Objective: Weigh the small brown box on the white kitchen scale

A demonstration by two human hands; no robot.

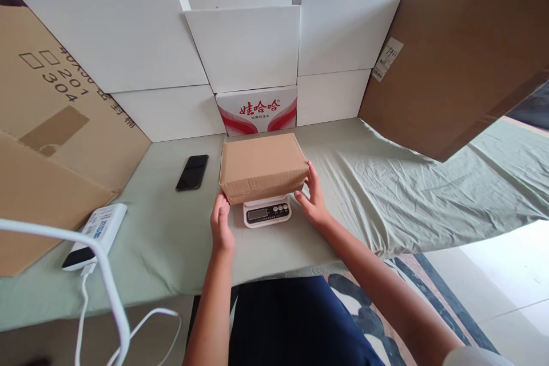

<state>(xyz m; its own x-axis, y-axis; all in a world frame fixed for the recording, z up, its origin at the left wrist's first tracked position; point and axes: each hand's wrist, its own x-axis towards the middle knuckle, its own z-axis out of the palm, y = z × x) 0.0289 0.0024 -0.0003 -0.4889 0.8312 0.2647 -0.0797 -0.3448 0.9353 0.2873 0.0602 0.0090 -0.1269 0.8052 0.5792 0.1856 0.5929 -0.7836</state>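
A closed brown cardboard box (263, 163) rests on, or just above, a small white digital scale (267, 213); I cannot tell which. The box hides the scale's platform, while its dark display and buttons show in front. At the box's near left corner, my left hand (222, 223) has its fingers curled against the side. My right hand (315, 197) grips the near right corner, thumb in front and fingers along the side. Between them the two hands hold the box. A black phone (192, 172) lies to the left of the box.
White boxes (242, 48) stand stacked behind, one with red printing (257, 110). Large cardboard panels (454, 63) flank both sides. A white power bank (96, 234) with a cable sits at the left on the green cloth (163, 240). A thick white cable (105, 266) crosses the lower left.
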